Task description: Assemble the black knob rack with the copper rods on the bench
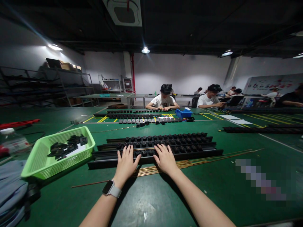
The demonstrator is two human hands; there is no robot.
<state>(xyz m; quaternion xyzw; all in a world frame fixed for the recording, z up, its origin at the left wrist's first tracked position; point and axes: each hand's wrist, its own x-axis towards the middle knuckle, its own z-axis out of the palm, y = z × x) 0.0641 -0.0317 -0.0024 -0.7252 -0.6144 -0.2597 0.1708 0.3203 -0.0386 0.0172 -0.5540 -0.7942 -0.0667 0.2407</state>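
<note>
Several long black rails lie side by side in front of me, carrying rows of small black blocks. My left hand rests on the nearer rails with its fingers spread. Beside it, my right hand lies on the same rails, fingers also apart. Between the two hands a thin gold-coloured rod runs along a rail. It passes near my fingertips, and I cannot tell whether they press on it. A loose bundle of gold-coloured rods lies on the near side, partly under my wrists.
A light green basket with black parts stands left, near a plastic bottle. Across the green table are more block strips, a blue bin and a seated co-worker. Dark bars lie right.
</note>
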